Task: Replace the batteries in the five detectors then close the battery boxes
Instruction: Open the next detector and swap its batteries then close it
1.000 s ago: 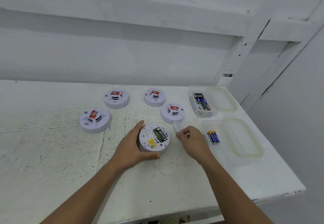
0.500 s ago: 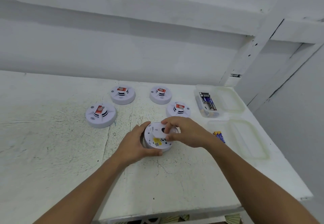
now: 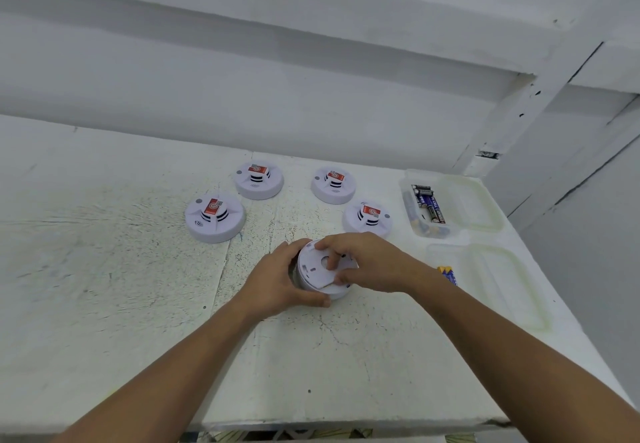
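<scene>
The upturned detector [image 3: 317,289] sits on the table [image 3: 138,304], in front of four other detectors [image 3: 214,217]. Left hand [image 3: 277,281] grips its side. Right hand [image 3: 367,262] pinches the round cover [image 3: 313,266] on top, fingers curled over it. Risk: if the cover is not lined up w/ its tabs, it may sit crooked & not lock. A hard twist could also slide the detector.

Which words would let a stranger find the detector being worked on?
On the white table lie five round white detectors. It is the nearest detector, held by the left hand and right hand; it alone shows no red label.
</scene>
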